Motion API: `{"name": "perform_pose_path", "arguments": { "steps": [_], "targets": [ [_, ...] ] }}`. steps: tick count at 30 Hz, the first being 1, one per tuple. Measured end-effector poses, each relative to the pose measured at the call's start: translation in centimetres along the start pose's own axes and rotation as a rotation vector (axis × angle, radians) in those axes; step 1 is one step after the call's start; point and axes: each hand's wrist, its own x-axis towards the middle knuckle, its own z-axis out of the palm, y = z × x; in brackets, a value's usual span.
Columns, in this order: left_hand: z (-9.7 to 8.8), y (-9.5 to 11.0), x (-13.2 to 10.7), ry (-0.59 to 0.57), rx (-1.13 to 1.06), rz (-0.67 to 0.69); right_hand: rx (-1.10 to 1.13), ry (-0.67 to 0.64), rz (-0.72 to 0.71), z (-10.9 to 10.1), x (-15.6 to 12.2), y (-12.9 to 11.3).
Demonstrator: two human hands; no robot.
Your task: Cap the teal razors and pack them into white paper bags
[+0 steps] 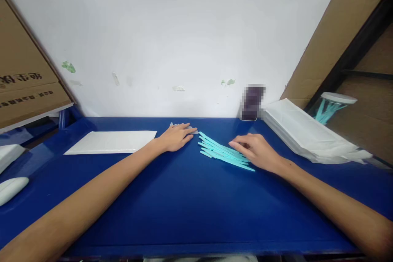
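Several thin turquoise sticks (219, 150) lie fanned out on the blue table (184, 204), a little right of centre. My right hand (256, 150) rests on their right ends, fingers curled and pressing the sticks down. My left hand (177, 136) lies flat on the table just left of the fan, fingers stretched out over small clear pieces (173, 124) at the back edge. Whether it holds any of them is hidden.
A flat white bag (112, 141) lies at the left. A stack of white bags (307, 133) sits at the right, with a dark blurred object (252, 102) against the wall. A clear lidded jar of turquoise sticks (331, 106) stands far right. Cardboard boxes (24, 82) flank both sides.
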Motion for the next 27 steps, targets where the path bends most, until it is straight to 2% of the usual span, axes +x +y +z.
{"name": "perform_pose_path", "arguments": {
  "steps": [4, 6, 8, 11, 13, 17, 20, 23, 27],
  "targets": [
    [0.0, 0.6, -4.9, 0.049, 0.081, 0.024, 0.000, 0.170, 0.043, 0.3, -0.2, 0.1],
    [-0.1, 0.9, -6.7, 0.064, 0.099, 0.010, -0.005, 0.142, 0.010, 0.3, -0.4, -0.4],
    [-0.2, 1.1, -7.4, 0.078, 0.101, 0.000, -0.013, 0.025, -0.057, 0.1, -0.5, -1.0],
    [-0.1, 1.3, -7.2, 0.120, 0.084, 0.036, -0.056, -0.160, -0.121, 0.1, -0.4, -1.8],
    [0.1, 1.5, -6.8, 0.162, 0.074, 0.088, -0.071, -0.228, -0.122, 0.3, -0.2, -2.0],
    [0.4, 2.4, -6.8, 0.275, 0.070, 0.250, -0.079, -0.243, -0.087, 0.6, 0.0, -1.5],
    [0.2, 3.5, -7.1, 0.309, 0.093, 0.336, -0.085, -0.241, -0.046, 0.5, 0.1, -1.3],
    [-0.2, 4.1, -7.2, 0.312, 0.168, 0.350, -0.105, -0.237, -0.035, 0.1, 0.1, -1.5],
    [-0.3, 3.5, -7.0, 0.322, 0.257, 0.322, -0.094, -0.260, 0.005, -0.1, -0.1, -1.7]
  ]
}}
